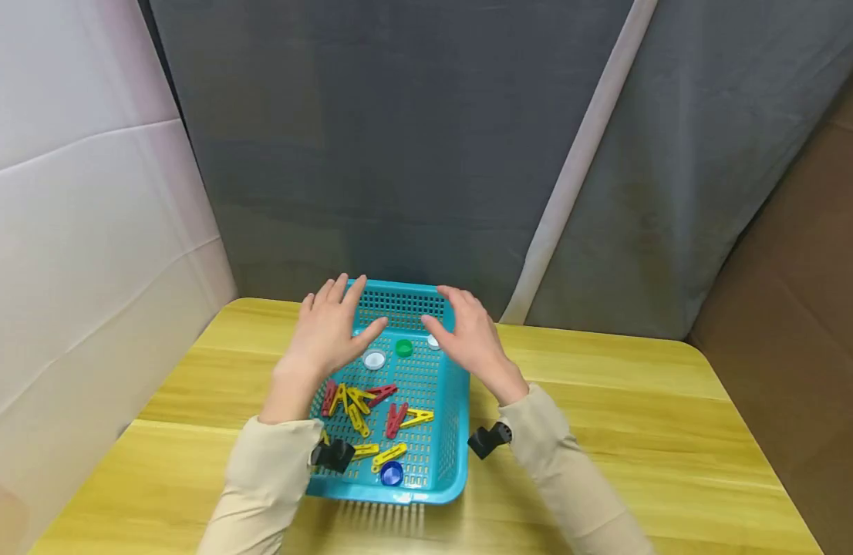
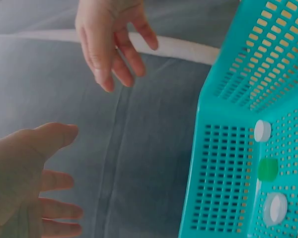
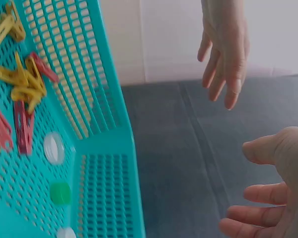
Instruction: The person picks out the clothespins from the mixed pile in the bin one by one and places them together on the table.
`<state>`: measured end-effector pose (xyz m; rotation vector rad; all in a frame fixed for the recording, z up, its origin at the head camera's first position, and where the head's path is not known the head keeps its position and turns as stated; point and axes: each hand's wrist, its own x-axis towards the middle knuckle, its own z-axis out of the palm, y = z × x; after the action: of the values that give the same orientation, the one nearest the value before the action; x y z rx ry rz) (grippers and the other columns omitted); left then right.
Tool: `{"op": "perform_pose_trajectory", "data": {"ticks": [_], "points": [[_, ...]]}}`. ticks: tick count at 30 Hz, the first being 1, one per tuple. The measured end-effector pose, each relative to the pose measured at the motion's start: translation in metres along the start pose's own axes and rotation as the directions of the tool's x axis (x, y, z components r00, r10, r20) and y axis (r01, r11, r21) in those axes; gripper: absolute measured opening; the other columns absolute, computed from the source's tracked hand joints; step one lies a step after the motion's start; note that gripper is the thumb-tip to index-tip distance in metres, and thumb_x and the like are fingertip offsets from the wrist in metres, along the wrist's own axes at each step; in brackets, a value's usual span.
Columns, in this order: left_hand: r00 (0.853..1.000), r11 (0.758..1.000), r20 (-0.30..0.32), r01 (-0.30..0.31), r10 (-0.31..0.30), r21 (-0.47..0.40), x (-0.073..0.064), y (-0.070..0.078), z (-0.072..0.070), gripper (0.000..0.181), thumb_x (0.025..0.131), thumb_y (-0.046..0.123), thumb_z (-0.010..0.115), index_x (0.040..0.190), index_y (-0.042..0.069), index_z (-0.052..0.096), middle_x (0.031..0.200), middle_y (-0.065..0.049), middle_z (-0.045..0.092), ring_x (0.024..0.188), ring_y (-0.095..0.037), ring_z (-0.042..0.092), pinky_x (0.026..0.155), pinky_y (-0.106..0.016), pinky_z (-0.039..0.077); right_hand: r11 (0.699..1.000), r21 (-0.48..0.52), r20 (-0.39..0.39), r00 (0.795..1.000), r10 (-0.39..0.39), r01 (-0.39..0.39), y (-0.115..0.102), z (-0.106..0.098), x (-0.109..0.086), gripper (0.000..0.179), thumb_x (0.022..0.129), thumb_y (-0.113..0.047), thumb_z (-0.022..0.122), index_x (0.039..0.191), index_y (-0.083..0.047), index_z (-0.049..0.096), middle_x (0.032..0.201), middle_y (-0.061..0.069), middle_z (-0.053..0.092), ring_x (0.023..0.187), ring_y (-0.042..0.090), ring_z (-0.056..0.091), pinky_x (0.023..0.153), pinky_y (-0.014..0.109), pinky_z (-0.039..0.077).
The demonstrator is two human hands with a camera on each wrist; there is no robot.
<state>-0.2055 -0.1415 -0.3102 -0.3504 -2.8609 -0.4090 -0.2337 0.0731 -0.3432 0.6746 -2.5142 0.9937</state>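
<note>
Both hands hover over the far part of a turquoise plastic basket (image 1: 454,455), holding nothing. My left hand (image 1: 329,327) has its fingers spread over the far left side. Opposite it, my right hand (image 1: 470,339) is held over the far right side with relaxed fingers. Inside the basket lie a clear-white bottle cap (image 1: 374,359), a green cap (image 1: 403,348), a white cap (image 3: 66,233) partly hidden by the right thumb in the head view, and a blue cap (image 1: 392,473) near the front. Several yellow clothespins (image 1: 389,457) and red clothespins (image 1: 396,420) are scattered between them.
The basket stands on a wooden table (image 1: 607,462). A grey curtain (image 1: 399,154) hangs behind the table, a white cloth wall (image 1: 86,231) is on the left and a brown panel (image 1: 794,254) on the right. Black wrist mounts (image 1: 490,439) sit at both sleeves.
</note>
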Motion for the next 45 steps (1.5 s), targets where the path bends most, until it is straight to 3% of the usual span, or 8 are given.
{"op": "perform_pose_trajectory", "data": {"ticks": [11, 19, 23, 30, 35, 40, 41, 45], "points": [[1.0, 0.989, 0.016, 0.018, -0.016, -0.15, -0.024, -0.028, -0.006, 0.066, 0.094, 0.032, 0.053, 0.142, -0.007, 0.03, 0.14, -0.033, 0.034, 0.127, -0.048, 0.032, 0.102, -0.06, 0.028, 0.998, 0.06, 0.166, 0.986, -0.015, 0.005, -0.016, 0.023, 0.01, 0.047, 0.09, -0.021, 0.063, 0.128, 0.002, 0.051, 0.124, 0.016, 0.056, 0.114, 0.028, 0.053, 0.094, 0.04, 0.045], [1.0, 0.965, -0.016, 0.011, -0.015, -0.262, -0.048, -0.041, -0.008, 0.057, 0.095, 0.025, 0.052, 0.139, -0.007, 0.036, 0.136, -0.029, 0.042, 0.123, -0.046, 0.039, 0.099, -0.061, 0.032, 0.996, 0.077, 0.307, 0.95, -0.056, 0.034, -0.026, 0.037, 0.016, 0.046, 0.09, -0.02, 0.064, 0.13, -0.001, 0.051, 0.127, 0.012, 0.055, 0.114, 0.026, 0.053, 0.094, 0.036, 0.045], [0.999, 0.96, -0.025, 0.029, -0.038, -0.277, -0.06, -0.048, -0.007, 0.054, 0.096, 0.023, 0.052, 0.138, -0.008, 0.037, 0.136, -0.03, 0.041, 0.123, -0.047, 0.038, 0.099, -0.062, 0.031, 0.993, 0.107, 0.351, 0.932, -0.084, 0.05, -0.03, 0.043, 0.018, 0.044, 0.09, -0.018, 0.064, 0.129, -0.002, 0.052, 0.127, 0.011, 0.055, 0.113, 0.025, 0.053, 0.095, 0.035, 0.045], [0.995, 0.944, -0.086, 0.02, -0.051, -0.328, -0.078, -0.063, 0.003, 0.049, 0.095, 0.016, 0.053, 0.134, -0.01, 0.041, 0.133, -0.031, 0.045, 0.12, -0.048, 0.041, 0.097, -0.061, 0.033, 0.987, 0.144, 0.449, 0.883, -0.135, 0.078, -0.033, 0.057, 0.023, 0.042, 0.09, -0.014, 0.064, 0.128, -0.001, 0.053, 0.126, 0.012, 0.056, 0.112, 0.027, 0.053, 0.094, 0.03, 0.044], [0.99, 0.928, -0.135, -0.013, -0.041, -0.371, -0.087, -0.07, 0.013, 0.044, 0.094, 0.013, 0.055, 0.13, -0.011, 0.046, 0.127, -0.03, 0.051, 0.113, -0.046, 0.048, 0.091, -0.061, 0.039, 0.982, 0.124, 0.541, 0.82, -0.186, 0.141, -0.036, 0.07, 0.025, 0.04, 0.09, -0.014, 0.064, 0.127, -0.002, 0.055, 0.124, 0.009, 0.058, 0.11, 0.021, 0.055, 0.092, 0.022, 0.043], [0.981, 0.889, -0.192, -0.054, -0.038, -0.455, -0.093, -0.077, 0.023, 0.04, 0.092, 0.007, 0.057, 0.126, -0.011, 0.05, 0.121, -0.029, 0.056, 0.108, -0.043, 0.053, 0.087, -0.057, 0.043, 0.982, 0.108, 0.612, 0.768, -0.19, 0.157, -0.037, 0.086, 0.028, 0.039, 0.089, -0.013, 0.064, 0.126, -0.003, 0.056, 0.123, 0.008, 0.06, 0.111, 0.019, 0.056, 0.092, 0.019, 0.043], [0.978, 0.878, -0.207, -0.067, -0.037, -0.474, -0.094, -0.077, 0.026, 0.038, 0.091, 0.005, 0.057, 0.125, -0.011, 0.051, 0.119, -0.028, 0.057, 0.107, -0.043, 0.054, 0.087, -0.055, 0.044, 0.982, 0.101, 0.619, 0.762, -0.188, 0.161, -0.037, 0.089, 0.028, 0.038, 0.089, -0.012, 0.065, 0.125, -0.003, 0.057, 0.122, 0.007, 0.061, 0.11, 0.018, 0.057, 0.091, 0.018, 0.043], [0.971, 0.843, -0.234, -0.082, -0.054, -0.532, -0.099, -0.081, 0.035, 0.036, 0.091, 0.003, 0.057, 0.124, -0.01, 0.053, 0.116, -0.026, 0.059, 0.103, -0.035, 0.058, 0.086, -0.024, 0.049, 0.986, 0.06, 0.632, 0.758, -0.16, 0.159, -0.037, 0.101, 0.027, 0.025, 0.087, -0.012, 0.067, 0.111, -0.004, 0.066, 0.107, 0.005, 0.067, 0.096, 0.014, 0.06, 0.081, 0.014, 0.045]]}}
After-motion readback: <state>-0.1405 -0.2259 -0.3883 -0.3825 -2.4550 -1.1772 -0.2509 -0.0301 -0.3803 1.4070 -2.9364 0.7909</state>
